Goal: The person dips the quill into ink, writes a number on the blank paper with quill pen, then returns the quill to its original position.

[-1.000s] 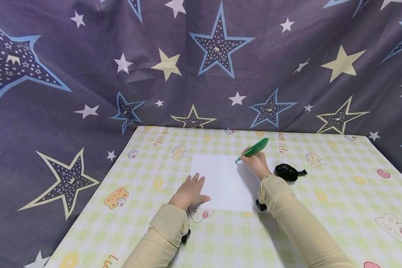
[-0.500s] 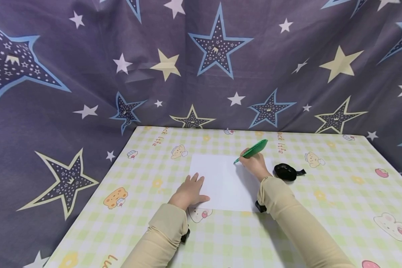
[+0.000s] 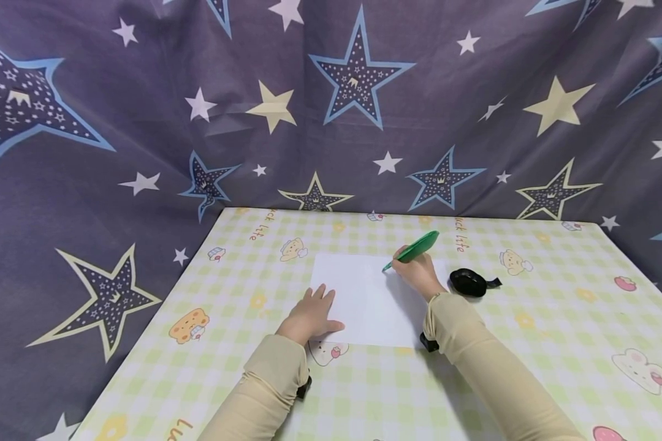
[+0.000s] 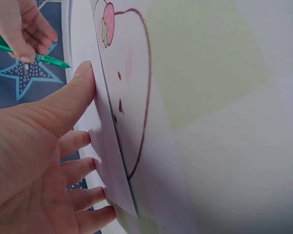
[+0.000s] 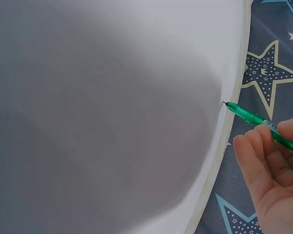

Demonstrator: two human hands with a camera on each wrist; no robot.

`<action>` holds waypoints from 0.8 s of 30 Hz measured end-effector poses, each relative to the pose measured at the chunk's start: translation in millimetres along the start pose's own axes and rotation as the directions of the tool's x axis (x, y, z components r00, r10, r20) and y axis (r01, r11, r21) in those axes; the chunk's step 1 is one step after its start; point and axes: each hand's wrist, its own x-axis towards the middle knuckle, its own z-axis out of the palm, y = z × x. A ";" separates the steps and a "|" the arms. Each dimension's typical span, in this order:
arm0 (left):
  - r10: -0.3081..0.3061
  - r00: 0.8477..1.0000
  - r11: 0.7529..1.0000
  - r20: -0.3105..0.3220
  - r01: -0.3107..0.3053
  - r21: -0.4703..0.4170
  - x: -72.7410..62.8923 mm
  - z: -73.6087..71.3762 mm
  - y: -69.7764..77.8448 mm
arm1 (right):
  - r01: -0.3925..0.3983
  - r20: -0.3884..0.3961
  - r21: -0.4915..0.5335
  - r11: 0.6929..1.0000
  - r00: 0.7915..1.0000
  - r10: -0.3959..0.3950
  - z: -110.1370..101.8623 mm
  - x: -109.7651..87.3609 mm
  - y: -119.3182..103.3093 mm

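A white sheet of paper (image 3: 358, 306) lies on the table. My right hand (image 3: 418, 271) pinches a green pen (image 3: 421, 246) with a broad, leaf-shaped top end. The pen slants, its tip down at the upper part of the sheet; in the right wrist view the pen (image 5: 251, 117) has its dark point at the paper's surface. No line can be made out on the paper. My left hand (image 3: 309, 315) rests spread on the sheet's lower left side. In the left wrist view its fingers (image 4: 78, 171) are straight, with the thumb near the paper's edge.
A shiny black rounded object (image 3: 467, 282) with a short black strap lies right of the paper. The table (image 3: 557, 380) has a green checked cover with cartoon prints. Behind its far edge hangs a dark star-patterned curtain (image 3: 331, 147).
My right hand and the pen have shifted slightly left and towards me over the sheet. The left hand keeps its place on the paper. The whole head view has drifted a little.
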 end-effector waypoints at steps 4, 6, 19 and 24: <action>-0.004 1.000 1.000 0.002 0.004 -0.001 -0.2 -0.1 0.1 | 0.003 0.002 0.021 1.000 1.000 -0.003 0.6 -1.4 0.1; -0.005 1.000 1.000 0.005 0.005 0.000 -0.5 -0.4 0.4 | 0.005 0.008 0.027 1.000 1.000 -0.005 0.2 -2.2 0.1; -0.005 1.000 1.000 0.000 0.005 -0.008 -1.2 -0.8 0.5 | 0.030 0.053 0.054 0.998 0.998 -0.033 -0.6 -8.1 0.9; -0.005 1.000 1.000 0.002 0.005 -0.006 -1.3 -1.1 1.0 | 0.039 0.044 0.043 0.998 0.998 -0.041 -1.3 -10.2 -0.3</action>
